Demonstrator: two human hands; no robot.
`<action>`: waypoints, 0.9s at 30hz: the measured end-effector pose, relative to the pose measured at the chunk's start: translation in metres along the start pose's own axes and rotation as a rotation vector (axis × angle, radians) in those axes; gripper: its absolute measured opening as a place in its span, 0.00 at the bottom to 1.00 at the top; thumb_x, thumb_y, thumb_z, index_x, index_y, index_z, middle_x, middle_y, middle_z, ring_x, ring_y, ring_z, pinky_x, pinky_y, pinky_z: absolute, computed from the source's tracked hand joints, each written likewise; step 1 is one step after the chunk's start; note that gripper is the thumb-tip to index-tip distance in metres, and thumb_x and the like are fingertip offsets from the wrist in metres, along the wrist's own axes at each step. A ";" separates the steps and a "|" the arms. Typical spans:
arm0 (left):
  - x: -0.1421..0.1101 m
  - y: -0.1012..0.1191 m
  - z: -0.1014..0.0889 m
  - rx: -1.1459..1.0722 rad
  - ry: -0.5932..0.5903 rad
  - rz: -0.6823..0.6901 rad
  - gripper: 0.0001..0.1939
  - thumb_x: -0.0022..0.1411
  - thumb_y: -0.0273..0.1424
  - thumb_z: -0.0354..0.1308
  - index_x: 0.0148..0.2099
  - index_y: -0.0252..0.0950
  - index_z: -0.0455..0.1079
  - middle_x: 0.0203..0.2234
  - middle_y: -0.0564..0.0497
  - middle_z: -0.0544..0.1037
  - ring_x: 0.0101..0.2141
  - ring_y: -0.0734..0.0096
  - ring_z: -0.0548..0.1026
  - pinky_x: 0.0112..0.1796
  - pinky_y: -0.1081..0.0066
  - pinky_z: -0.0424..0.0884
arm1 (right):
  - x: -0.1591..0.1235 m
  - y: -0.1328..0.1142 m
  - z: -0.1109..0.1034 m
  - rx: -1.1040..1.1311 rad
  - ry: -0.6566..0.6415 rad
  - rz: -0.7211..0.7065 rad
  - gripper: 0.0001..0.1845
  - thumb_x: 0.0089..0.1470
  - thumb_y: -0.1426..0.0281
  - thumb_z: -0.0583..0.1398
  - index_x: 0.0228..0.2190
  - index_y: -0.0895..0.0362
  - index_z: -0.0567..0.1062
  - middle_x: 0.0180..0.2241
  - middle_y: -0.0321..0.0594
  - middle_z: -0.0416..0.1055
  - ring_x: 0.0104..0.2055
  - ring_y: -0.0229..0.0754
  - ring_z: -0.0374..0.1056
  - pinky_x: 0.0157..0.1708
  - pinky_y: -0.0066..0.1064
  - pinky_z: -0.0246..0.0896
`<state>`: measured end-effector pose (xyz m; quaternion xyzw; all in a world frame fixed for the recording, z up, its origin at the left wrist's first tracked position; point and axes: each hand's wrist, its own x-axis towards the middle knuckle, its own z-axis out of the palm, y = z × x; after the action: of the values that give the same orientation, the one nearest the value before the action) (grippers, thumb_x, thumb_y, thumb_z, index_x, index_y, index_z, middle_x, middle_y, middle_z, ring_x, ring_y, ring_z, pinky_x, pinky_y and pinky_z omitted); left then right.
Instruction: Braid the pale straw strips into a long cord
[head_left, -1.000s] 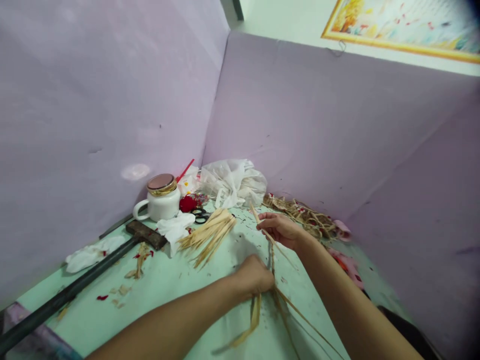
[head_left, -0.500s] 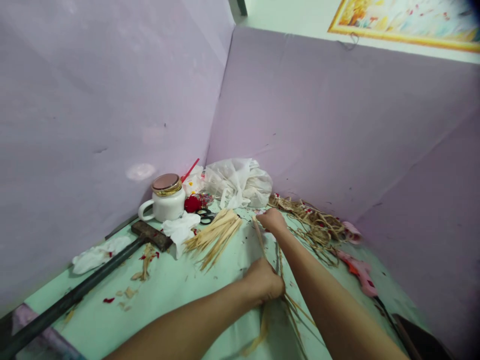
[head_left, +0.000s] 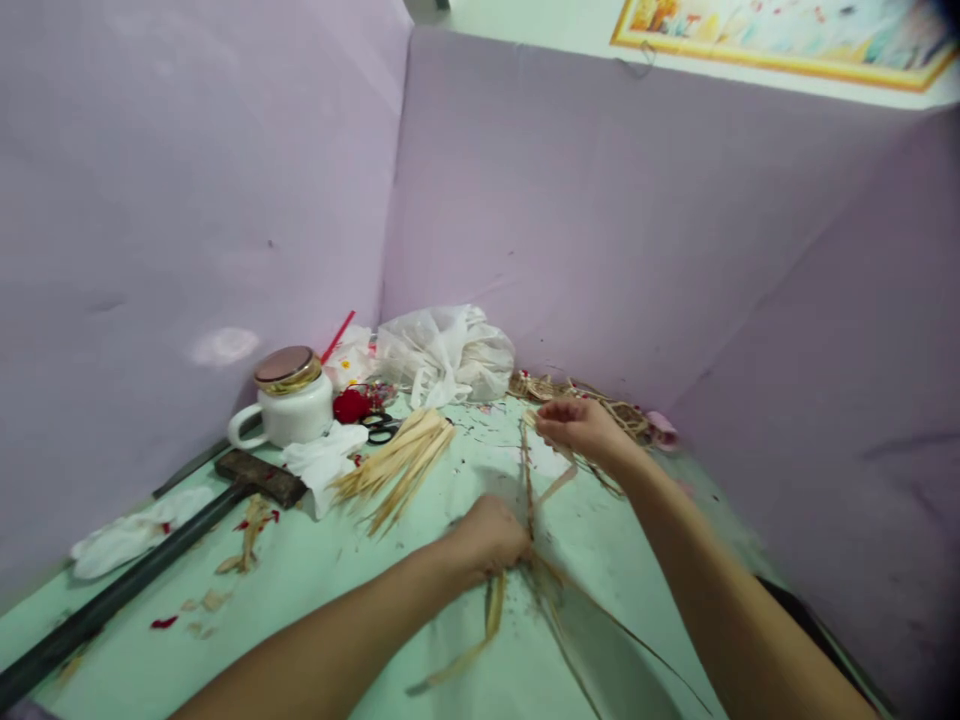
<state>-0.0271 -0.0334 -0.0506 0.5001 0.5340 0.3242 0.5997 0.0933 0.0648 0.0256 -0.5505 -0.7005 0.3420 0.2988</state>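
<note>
My left hand [head_left: 491,538] is closed low over the table around a bundle of dry straw-coloured fibre strands [head_left: 555,625]. Their loose ends trail toward me, and one flat strip hangs below the fist. A thin twisted cord [head_left: 528,480] rises from that fist toward the far side. Above and to the right, my right hand [head_left: 581,425] pinches a pale fibre strip [head_left: 556,485] between thumb and fingers. Left of both hands lies a fanned bunch of cut pale strips [head_left: 405,455], touched by neither.
At left, a hammer [head_left: 259,478] with a long dark handle lies by a white mug [head_left: 296,412] and crumpled tissue [head_left: 322,460]. Behind are scissors [head_left: 380,428], red yarn [head_left: 351,405] and a white plastic bag [head_left: 446,355]. Coiled cord [head_left: 630,415] lies beyond my right hand.
My right hand has turned and moved right relative to the cord, drawing a strip out to the side. My left hand stays closed on the strands. The view has shifted right.
</note>
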 end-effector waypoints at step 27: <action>-0.012 0.011 -0.007 0.099 -0.046 -0.075 0.06 0.40 0.29 0.54 0.18 0.33 0.61 0.06 0.60 0.57 0.06 0.85 0.48 0.10 0.78 0.40 | -0.103 0.052 0.023 0.213 -0.262 0.340 0.01 0.38 0.74 0.56 0.19 0.58 0.67 0.12 0.30 0.61 0.15 0.31 0.55 0.16 0.22 0.48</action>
<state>-0.0344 -0.0392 -0.0361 0.5163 0.5536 0.2631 0.5980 0.1266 -0.0307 -0.0339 -0.5768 -0.5906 0.5278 0.1998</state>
